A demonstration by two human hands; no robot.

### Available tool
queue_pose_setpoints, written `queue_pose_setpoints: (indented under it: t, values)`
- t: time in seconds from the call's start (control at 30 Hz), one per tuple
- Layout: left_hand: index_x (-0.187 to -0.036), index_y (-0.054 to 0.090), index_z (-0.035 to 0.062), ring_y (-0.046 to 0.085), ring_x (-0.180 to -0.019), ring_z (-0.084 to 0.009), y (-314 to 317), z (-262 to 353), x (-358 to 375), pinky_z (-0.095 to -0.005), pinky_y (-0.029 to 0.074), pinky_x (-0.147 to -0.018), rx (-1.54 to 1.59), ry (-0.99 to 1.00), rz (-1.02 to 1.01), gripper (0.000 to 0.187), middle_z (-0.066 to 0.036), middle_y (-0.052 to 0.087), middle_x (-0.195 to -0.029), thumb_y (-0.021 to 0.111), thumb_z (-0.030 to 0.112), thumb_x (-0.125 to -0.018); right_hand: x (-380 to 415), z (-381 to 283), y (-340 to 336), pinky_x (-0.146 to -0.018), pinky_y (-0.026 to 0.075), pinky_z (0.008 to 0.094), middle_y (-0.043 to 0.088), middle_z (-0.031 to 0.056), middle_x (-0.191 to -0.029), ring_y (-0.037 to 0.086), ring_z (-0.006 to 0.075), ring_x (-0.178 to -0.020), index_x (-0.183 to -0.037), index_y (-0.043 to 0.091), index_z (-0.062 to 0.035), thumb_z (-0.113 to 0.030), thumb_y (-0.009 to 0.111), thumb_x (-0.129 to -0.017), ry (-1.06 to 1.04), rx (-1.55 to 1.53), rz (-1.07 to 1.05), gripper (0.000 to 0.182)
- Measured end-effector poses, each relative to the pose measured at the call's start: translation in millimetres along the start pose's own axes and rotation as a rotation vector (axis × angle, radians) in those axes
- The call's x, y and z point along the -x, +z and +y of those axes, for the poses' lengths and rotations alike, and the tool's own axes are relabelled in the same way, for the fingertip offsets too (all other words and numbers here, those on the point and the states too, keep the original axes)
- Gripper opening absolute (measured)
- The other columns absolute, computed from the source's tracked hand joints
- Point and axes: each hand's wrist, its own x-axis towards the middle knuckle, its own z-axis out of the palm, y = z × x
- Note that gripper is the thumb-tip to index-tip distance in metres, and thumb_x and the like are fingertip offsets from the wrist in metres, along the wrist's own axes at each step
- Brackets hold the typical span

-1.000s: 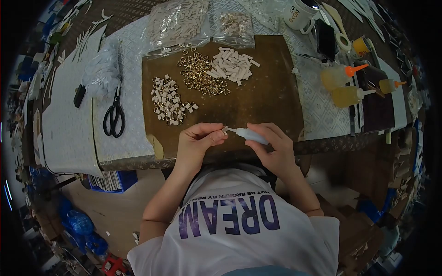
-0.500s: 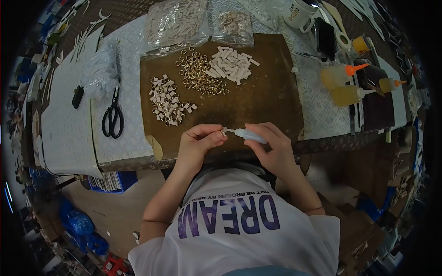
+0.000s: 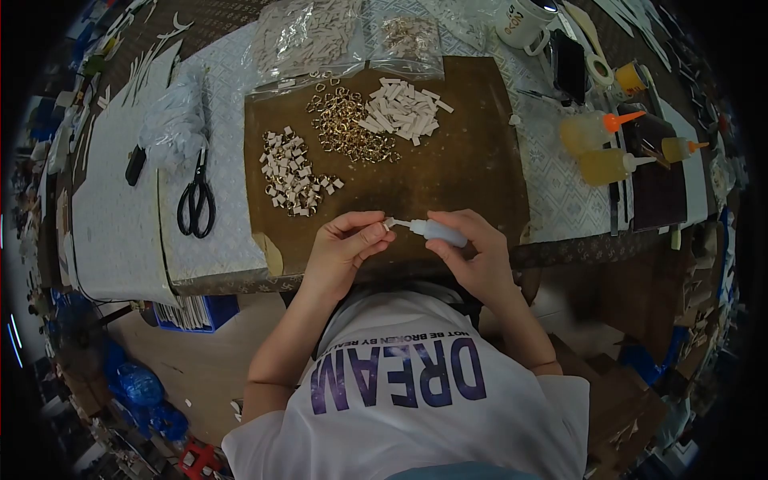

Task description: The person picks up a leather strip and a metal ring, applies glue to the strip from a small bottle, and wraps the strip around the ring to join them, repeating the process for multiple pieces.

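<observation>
My left hand [image 3: 346,246] pinches a small white strip [image 3: 390,225], with a hint of metal at it; the fingers partly cover it. In my right hand [image 3: 478,250] lies a small translucent squeeze bottle [image 3: 438,232], gripped between thumb and fingers. Its thin white nozzle points left, its tip at or very close to the strip. Beyond my left hand is a heap of gold rings with white strips looped on them [image 3: 292,172]. Loose gold rings [image 3: 346,124] and a pile of loose white strips [image 3: 406,110] lie farther back on the brown mat [image 3: 456,172].
Black scissors [image 3: 196,204] lie left of the mat. Clear bags of pieces [image 3: 306,36] lie behind it. On the right are bottles of yellowish liquid [image 3: 602,166], a phone [image 3: 568,72] and a white mug [image 3: 520,24]. The table's front edge runs just below my hands.
The bottle's nozzle has tilted slightly and the bottle sits a little farther right. My left fingers have shifted slightly around the strip. The piles look the same.
</observation>
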Motion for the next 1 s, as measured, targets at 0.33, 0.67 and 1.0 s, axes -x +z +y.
queue_pose_setpoints:
  t: [0.33, 0.67, 1.0]
  values:
    - [-0.1, 0.064, 0.0006, 0.066, -0.082, -0.0163, 4, 2, 1, -0.0251, 0.053, -0.074, -0.038, 0.015, 0.027, 0.019, -0.009, 0.067, -0.091, 0.067, 0.004, -0.081, -6, 36, -13, -0.088, 0.041, 0.0237, 0.056, 0.0047, -0.107, 0.054, 0.012, -0.095, -0.117, 0.052, 0.0016, -0.007, 0.061, -0.087, 0.115, -0.529, 0.18, 0.032]
    - [-0.097, 0.064, 0.0014, 0.065, -0.078, -0.0134, 7, 1, 1, -0.0238, 0.052, -0.071, -0.135, 0.042, 0.028, 0.018, -0.007, 0.067, -0.087, 0.069, 0.006, -0.08, -22, 72, -23, -0.091, 0.04, 0.0243, 0.056, 0.0075, -0.113, 0.054, 0.0123, -0.1, -0.122, 0.05, 0.0004, -0.007, 0.058, -0.089, -0.034, -0.309, 0.384, 0.034]
    - [-0.096, 0.065, 0.0019, 0.064, -0.076, -0.0125, 7, 0, 0, -0.0234, 0.052, -0.07, -0.159, 0.036, 0.022, 0.017, -0.006, 0.066, -0.084, 0.069, 0.006, -0.08, -27, 78, -19, -0.086, 0.042, 0.0234, 0.057, 0.0073, -0.111, 0.055, 0.011, -0.094, -0.123, 0.045, -0.0011, -0.004, 0.057, -0.089, -0.108, -0.308, 0.453, 0.036]
